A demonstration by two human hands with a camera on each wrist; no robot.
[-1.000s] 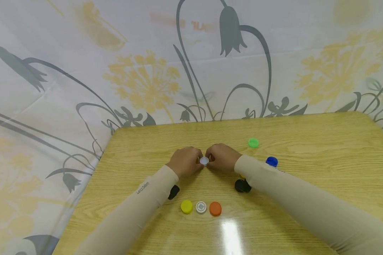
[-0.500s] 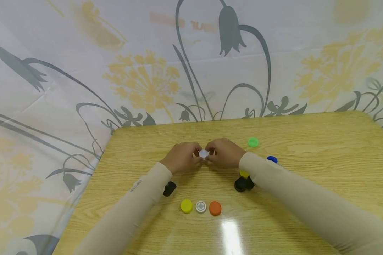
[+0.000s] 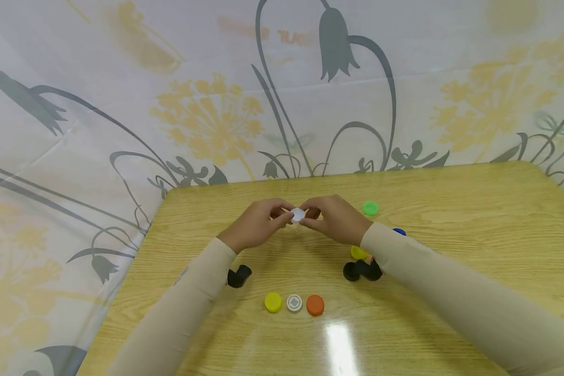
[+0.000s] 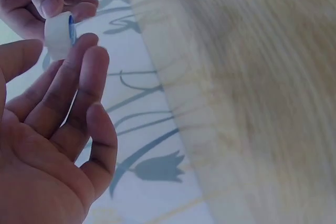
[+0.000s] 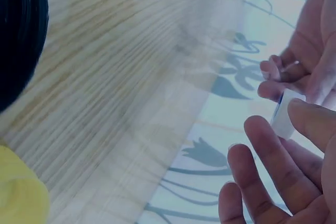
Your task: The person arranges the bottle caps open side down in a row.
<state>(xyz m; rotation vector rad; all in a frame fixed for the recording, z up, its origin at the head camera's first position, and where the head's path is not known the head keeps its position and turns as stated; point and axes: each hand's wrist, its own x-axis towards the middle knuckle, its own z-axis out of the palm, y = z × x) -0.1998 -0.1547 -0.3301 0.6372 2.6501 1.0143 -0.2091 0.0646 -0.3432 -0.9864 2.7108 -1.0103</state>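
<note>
White cap [image 3: 297, 214], left hand [image 3: 254, 223] and right hand [image 3: 340, 219] have shifted up the head view; both grips pinch the cap, just below frame centre. Yellow cap [image 3: 273, 302], orange cap [image 3: 315, 305]: lower centre.

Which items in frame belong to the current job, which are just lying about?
Probably in play:
- held white cap
- left hand and right hand, both at its rim

Probably just lying about (not held):
- front row: yellow cap, grey-marked white cap, orange cap
- green cap
- blue cap, partly hidden
- second yellow cap
- black round object
</note>
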